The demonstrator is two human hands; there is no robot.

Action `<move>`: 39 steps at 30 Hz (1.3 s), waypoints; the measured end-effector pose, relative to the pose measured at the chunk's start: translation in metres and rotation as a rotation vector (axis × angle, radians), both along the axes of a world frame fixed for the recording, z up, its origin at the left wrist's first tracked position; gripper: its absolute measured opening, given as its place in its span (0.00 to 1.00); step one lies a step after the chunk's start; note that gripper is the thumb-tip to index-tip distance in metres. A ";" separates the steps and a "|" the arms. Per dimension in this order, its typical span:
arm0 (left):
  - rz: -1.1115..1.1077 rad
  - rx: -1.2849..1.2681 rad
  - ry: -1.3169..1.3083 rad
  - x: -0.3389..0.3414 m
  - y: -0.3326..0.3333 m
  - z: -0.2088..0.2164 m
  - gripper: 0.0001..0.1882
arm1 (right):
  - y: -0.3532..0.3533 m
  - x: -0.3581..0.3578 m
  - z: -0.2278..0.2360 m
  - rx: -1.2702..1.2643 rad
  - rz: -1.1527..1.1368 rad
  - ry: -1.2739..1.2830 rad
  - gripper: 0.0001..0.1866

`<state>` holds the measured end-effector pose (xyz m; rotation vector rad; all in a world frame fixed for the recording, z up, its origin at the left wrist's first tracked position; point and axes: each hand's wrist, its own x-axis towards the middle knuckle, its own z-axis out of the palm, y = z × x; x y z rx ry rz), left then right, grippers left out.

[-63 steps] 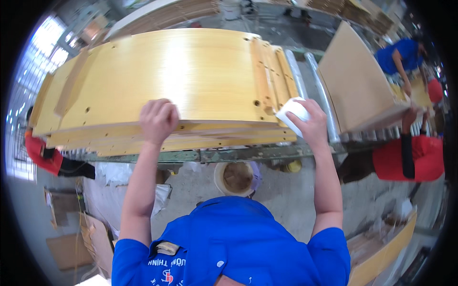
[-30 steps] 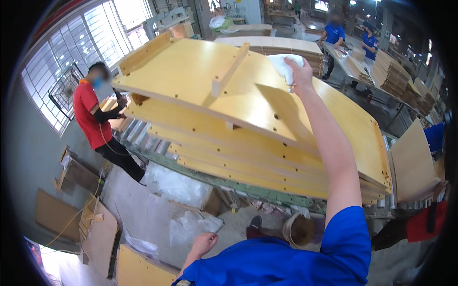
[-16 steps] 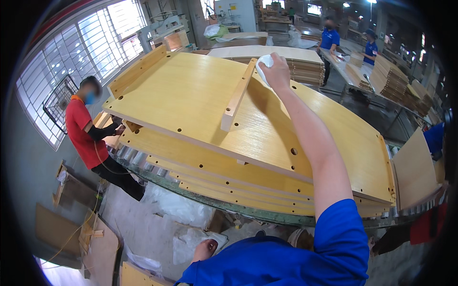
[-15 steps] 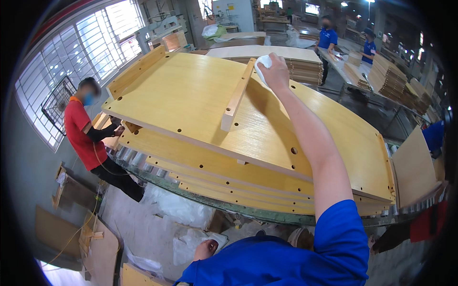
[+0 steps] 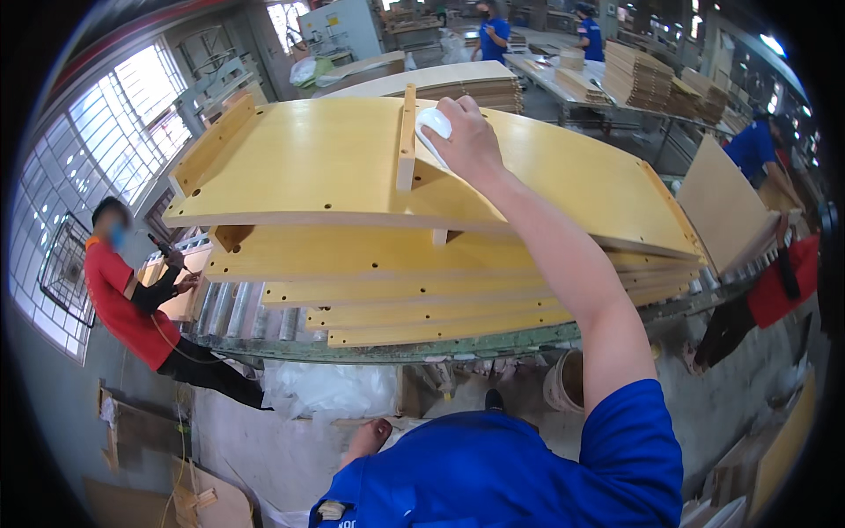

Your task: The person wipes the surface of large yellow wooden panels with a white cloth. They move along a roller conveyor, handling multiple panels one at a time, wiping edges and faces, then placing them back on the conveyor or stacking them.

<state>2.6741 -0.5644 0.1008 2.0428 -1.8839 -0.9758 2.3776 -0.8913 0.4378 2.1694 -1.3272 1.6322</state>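
Observation:
My right hand (image 5: 468, 141) reaches far over the top yellow wooden panel (image 5: 299, 158), closed around a white wad (image 5: 434, 126) that looks like cloth. The wad is just right of a narrow wooden crossbar (image 5: 407, 141) standing across the panel. Whether it touches the bar or the panel, I cannot tell. More yellow panels (image 5: 378, 264) with dark holes along their edges are stacked beneath. Down beside my waist hangs my left hand (image 5: 373, 435), fingers curled; what they hold, if anything, is hidden.
The stack rests on a roller conveyor (image 5: 238, 308) with a green frame (image 5: 370, 352). A person in red (image 5: 123, 290) works at the left with a tool. At the right, people stand by an upright board (image 5: 726, 207). A bucket (image 5: 568, 383) and plastic sheeting (image 5: 326, 387) lie below.
My view has swung to the right. My right hand has brought the white wad nearer along the crossbar. The person in red at the left now holds a dark tool raised.

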 end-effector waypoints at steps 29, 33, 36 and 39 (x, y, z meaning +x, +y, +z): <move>-0.026 0.187 0.000 0.026 -0.021 0.013 0.12 | -0.034 -0.054 -0.001 0.615 0.591 -1.131 0.20; 0.015 0.164 0.014 0.004 -0.054 0.010 0.12 | -0.103 -0.062 0.005 0.453 0.384 -0.754 0.20; 0.080 0.170 -0.001 -0.005 -0.067 0.006 0.12 | -0.139 -0.054 0.010 0.376 0.245 -0.531 0.26; 0.155 0.182 -0.011 -0.014 -0.070 0.003 0.12 | -0.160 -0.040 0.013 0.360 0.167 -0.371 0.29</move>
